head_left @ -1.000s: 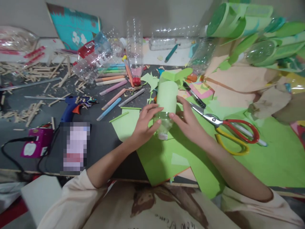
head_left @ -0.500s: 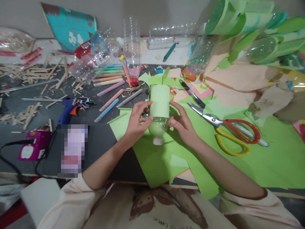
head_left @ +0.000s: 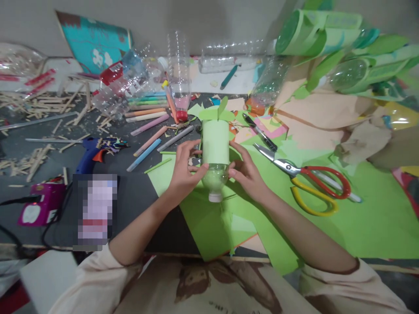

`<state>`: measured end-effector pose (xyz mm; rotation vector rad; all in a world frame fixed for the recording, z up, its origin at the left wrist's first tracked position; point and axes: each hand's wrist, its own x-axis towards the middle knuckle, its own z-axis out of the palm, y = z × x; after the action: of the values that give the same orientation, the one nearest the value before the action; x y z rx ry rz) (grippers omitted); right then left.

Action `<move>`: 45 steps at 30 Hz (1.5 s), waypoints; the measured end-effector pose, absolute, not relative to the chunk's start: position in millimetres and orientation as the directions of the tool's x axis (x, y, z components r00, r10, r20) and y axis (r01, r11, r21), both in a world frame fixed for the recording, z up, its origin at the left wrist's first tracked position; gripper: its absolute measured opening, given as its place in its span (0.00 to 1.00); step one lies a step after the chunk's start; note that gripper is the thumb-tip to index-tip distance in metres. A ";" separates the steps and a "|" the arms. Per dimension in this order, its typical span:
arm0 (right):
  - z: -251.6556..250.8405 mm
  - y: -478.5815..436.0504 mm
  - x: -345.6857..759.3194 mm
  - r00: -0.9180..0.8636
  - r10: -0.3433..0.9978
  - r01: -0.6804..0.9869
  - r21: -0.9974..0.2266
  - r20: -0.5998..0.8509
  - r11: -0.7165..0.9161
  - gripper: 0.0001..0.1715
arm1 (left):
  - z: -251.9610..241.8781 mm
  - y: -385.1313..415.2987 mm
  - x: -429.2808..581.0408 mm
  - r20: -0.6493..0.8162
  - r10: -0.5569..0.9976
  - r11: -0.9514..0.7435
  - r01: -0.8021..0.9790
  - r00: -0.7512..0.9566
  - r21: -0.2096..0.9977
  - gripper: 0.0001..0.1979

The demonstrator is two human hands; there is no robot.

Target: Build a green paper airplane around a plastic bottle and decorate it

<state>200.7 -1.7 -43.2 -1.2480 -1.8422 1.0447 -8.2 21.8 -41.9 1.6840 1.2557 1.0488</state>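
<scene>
A clear plastic bottle (head_left: 215,141) wrapped in pale green paper is between my two hands, its white cap (head_left: 215,197) toward me. Green leaf-shaped paper pieces (head_left: 217,114) stick out at its far end. My left hand (head_left: 185,171) holds the left side with thumb and fingertips. On the right side, my right hand (head_left: 246,173) grips it near the shoulder with bent fingers. Below the bottle lie sheets of green paper (head_left: 209,231). Right of my right hand rest open scissors (head_left: 288,167) with red and yellow handles, and a black marker (head_left: 260,132).
At left are a blue glue gun (head_left: 85,152), a purple box (head_left: 42,203) with a cable, a blurred-out phone (head_left: 96,209) and scattered sticks (head_left: 39,159). Markers (head_left: 144,155) and clear bottles (head_left: 179,69) lie farther back. Paper-wrapped green bottles (head_left: 340,32) stand out at upper right.
The whole view has shifted slightly left and down. Both hands keep their hold on the bottle, with little visible movement over the table.
</scene>
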 end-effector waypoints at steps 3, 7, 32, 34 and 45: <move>-44.5 -0.6 200.3 -0.245 0.968 0.264 -0.958 0.047 0.113 0.38 | -42.9 22.6 -9.4 0.179 0.967 -0.232 0.339 0.180 0.912 0.24; -45.8 0.6 200.1 -0.201 0.977 0.127 -0.987 0.072 0.099 0.34 | -39.4 24.1 -11.7 0.192 0.960 -0.254 0.346 0.205 0.903 0.22; -41.2 3.3 200.0 -0.007 1.000 -0.096 -0.995 0.015 0.014 0.22 | 0.0 70.5 -61.9 0.027 0.817 -0.563 0.785 0.577 0.259 0.13; -41.0 3.5 199.7 0.003 1.000 -0.061 -0.998 0.012 0.012 0.24 | -1.9 71.6 -59.2 0.032 0.810 -0.576 0.784 0.585 0.232 0.15; -42.9 4.6 199.9 -0.023 0.995 -0.008 -0.995 0.101 0.100 0.29 | 23.1 86.8 -78.3 0.532 0.793 -0.576 0.646 0.296 0.500 0.10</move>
<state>199.9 4.6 -42.9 -1.1188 -1.2677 1.1547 -78.3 86.8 23.1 2.3695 1.3352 1.1454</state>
